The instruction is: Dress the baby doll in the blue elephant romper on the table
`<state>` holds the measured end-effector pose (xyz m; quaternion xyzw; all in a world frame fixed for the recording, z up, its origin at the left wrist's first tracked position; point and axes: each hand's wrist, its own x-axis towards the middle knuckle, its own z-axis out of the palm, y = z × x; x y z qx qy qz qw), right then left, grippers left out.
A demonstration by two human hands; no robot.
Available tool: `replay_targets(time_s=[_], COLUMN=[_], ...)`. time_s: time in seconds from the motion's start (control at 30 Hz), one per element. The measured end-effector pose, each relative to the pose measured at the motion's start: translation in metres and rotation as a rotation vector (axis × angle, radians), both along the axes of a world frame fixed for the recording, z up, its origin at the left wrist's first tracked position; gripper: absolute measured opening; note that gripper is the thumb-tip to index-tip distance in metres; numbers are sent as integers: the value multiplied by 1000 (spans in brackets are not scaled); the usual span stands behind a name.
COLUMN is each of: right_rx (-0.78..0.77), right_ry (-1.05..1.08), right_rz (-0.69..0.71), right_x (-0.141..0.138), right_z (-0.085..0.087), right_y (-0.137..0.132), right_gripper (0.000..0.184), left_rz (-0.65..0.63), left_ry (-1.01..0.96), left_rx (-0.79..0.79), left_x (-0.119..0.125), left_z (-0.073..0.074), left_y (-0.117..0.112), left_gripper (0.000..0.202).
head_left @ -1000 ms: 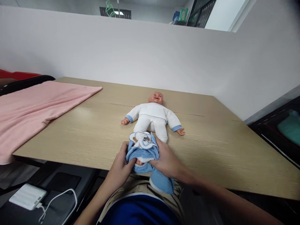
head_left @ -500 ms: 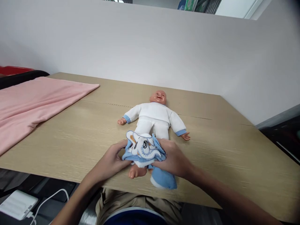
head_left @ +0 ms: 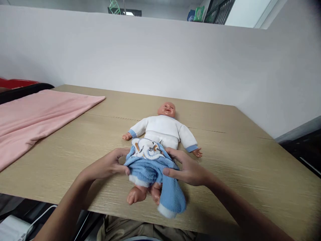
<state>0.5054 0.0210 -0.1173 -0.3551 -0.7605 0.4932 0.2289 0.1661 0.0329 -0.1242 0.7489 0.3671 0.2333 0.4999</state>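
A baby doll (head_left: 164, 126) in a white top lies on its back on the wooden table (head_left: 225, 160), head away from me. Blue fleece trousers (head_left: 150, 169) with a white animal patch cover its legs up to the waist; both bare feet show at the hem. My left hand (head_left: 107, 165) pinches the left side of the trousers. My right hand (head_left: 187, 167) grips the right side, thumb on the fabric. One trouser leg hangs loose and empty toward the table's near edge.
A pink cloth (head_left: 32, 118) is spread over the table's left part. A white partition wall (head_left: 160, 60) stands behind the table. A white power bank with a cable (head_left: 15, 227) lies below the table's edge at the lower left.
The blue trousers have been drawn up the doll's legs toward its waist, and both feet now stick out below. My hands moved farther onto the table with them.
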Motion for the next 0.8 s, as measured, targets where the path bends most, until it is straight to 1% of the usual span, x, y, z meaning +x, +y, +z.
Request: replay_targets(time_s=[0.1, 0.17, 0.23, 0.3, 0.37, 0.4, 0.43, 0.47, 0.53, 0.57, 0.6, 0.63, 0.67, 0.73, 0.8], right_rx=[-121, -167, -169, -152, -146, -145, -141, -124, -53, -21, 1, 4, -18, -116, -214], right_ry=[80, 150, 184, 201, 199, 187, 165, 134, 66, 39, 28, 32, 53, 109, 137], right_rz=[-87, -138, -139, -115, -85, -69, -58, -56, -68, -64, -58, -45, -34, -31, -36], right_x=[19, 24, 22, 17, 14, 14, 14, 15, 18, 19, 20, 22, 23, 27, 33], right_z=[-15, -25, -29, -27, -19, -13, -7, 0, 12, 17, 21, 23, 24, 24, 22], right_y=[-4, -3, -3, -3, -6, -8, -11, -14, -22, -25, -29, -32, -34, -36, -34], right_gripper=[72, 72, 68, 64, 65, 66, 64, 61, 50, 45, 42, 41, 40, 43, 50], left_rz=[84, 51, -11, -12, -8, -47, -127, -236, -465, -560, -632, -673, -684, -651, -600], left_ry=[118, 232, 303, 307, 286, 297, 332, 379, 431, 416, 374, 317, 255, 147, 70], left_rx=[8, 0, 26, 133, 254, 279, 270, 235, 142, 94, 47, 3, -38, -127, -200], left_x=[-8, -11, -5, 11, 37, 51, 65, 78, 98, 105, 109, 112, 114, 114, 112], left_z=[7, 20, 37, 56, 72, 78, 82, 85, 85, 83, 80, 76, 72, 62, 52], left_y=[-1, 3, 9, 17, 27, 32, 37, 43, 53, 57, 60, 61, 62, 59, 55], left_gripper=[45, 39, 40, 53, 74, 81, 80, 72, 48, 39, 33, 29, 26, 26, 37])
